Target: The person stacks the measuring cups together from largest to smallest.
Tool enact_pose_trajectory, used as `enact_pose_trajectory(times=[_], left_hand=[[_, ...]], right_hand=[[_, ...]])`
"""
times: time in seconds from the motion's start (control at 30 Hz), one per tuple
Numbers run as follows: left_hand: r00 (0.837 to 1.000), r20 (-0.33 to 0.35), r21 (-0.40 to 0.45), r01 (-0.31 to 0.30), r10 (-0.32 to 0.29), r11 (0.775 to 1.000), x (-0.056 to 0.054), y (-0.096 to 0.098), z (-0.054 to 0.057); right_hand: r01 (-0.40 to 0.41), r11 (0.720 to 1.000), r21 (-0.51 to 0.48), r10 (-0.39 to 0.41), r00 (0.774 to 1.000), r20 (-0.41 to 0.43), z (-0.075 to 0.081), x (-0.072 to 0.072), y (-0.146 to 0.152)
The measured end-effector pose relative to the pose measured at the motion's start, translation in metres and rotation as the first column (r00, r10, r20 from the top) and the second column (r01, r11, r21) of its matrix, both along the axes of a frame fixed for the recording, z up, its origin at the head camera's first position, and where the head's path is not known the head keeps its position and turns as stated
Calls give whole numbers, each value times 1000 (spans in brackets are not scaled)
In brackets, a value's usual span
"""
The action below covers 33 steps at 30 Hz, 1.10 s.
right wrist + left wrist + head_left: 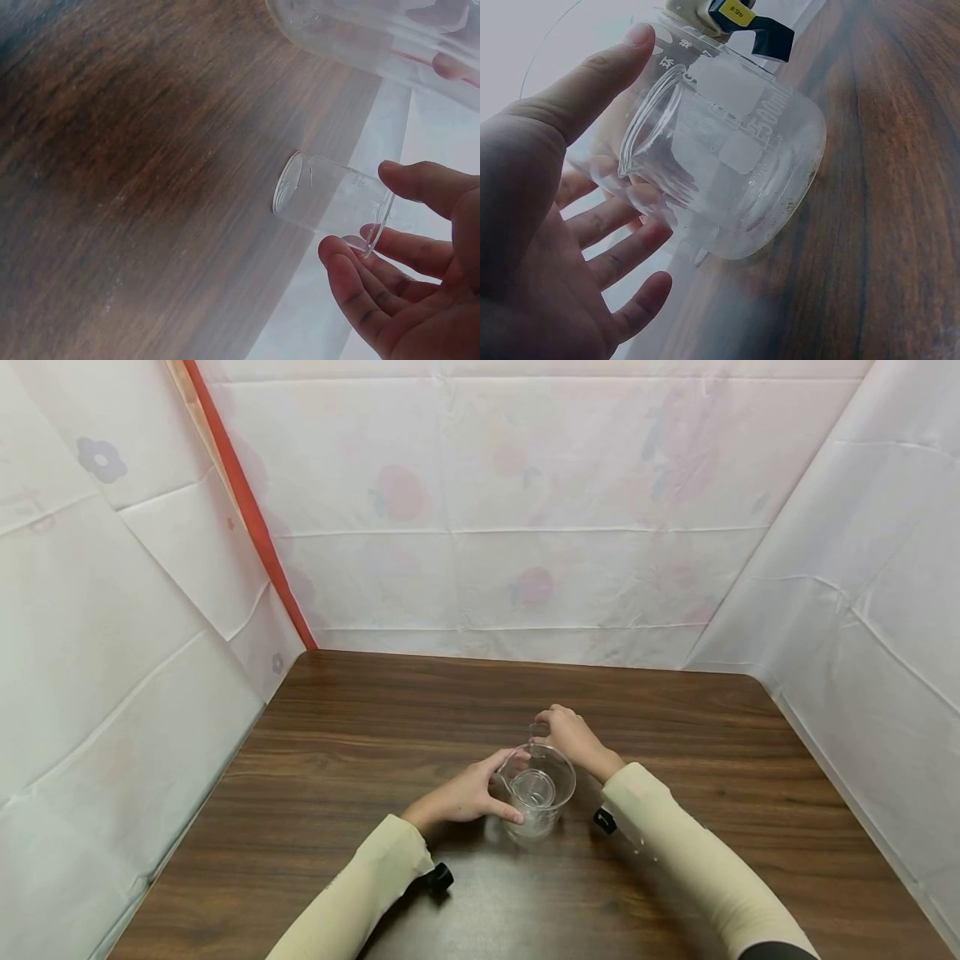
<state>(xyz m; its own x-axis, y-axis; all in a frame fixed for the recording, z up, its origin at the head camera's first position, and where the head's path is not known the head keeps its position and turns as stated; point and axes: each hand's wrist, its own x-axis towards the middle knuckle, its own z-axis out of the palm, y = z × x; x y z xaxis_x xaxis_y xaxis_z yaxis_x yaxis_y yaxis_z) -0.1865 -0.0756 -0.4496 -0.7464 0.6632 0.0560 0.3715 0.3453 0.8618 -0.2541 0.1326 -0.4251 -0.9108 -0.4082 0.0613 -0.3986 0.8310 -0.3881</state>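
Note:
A large clear glass beaker (540,820), marked 500 ml in the left wrist view, stands on the table. Inside it sits a smaller glass beaker (656,124), whose lip shows through the wall. My left hand (467,790) holds the large beaker from the left, thumb on the near side and fingers round the far side. Just behind and to the right, my right hand (576,743) pinches the rim of another small clear beaker (330,196) between thumb and fingers. That small beaker is upright, its base close to the tabletop.
The dark wood-grain table (345,860) has white patterned cloth (480,577) hanging behind it and along both sides. A red strip (247,502) runs down the back left corner. Black wrist-camera mounts (439,877) stick out beneath both sleeves.

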Motion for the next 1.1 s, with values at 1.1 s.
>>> enact_pose_trajectory(times=[1.1], left_hand=[[1000, 15, -12, -11, 11, 1000, 1, 0, 0]], right_hand=[[-8, 1000, 10, 8, 1000, -10, 19, 5, 16]])
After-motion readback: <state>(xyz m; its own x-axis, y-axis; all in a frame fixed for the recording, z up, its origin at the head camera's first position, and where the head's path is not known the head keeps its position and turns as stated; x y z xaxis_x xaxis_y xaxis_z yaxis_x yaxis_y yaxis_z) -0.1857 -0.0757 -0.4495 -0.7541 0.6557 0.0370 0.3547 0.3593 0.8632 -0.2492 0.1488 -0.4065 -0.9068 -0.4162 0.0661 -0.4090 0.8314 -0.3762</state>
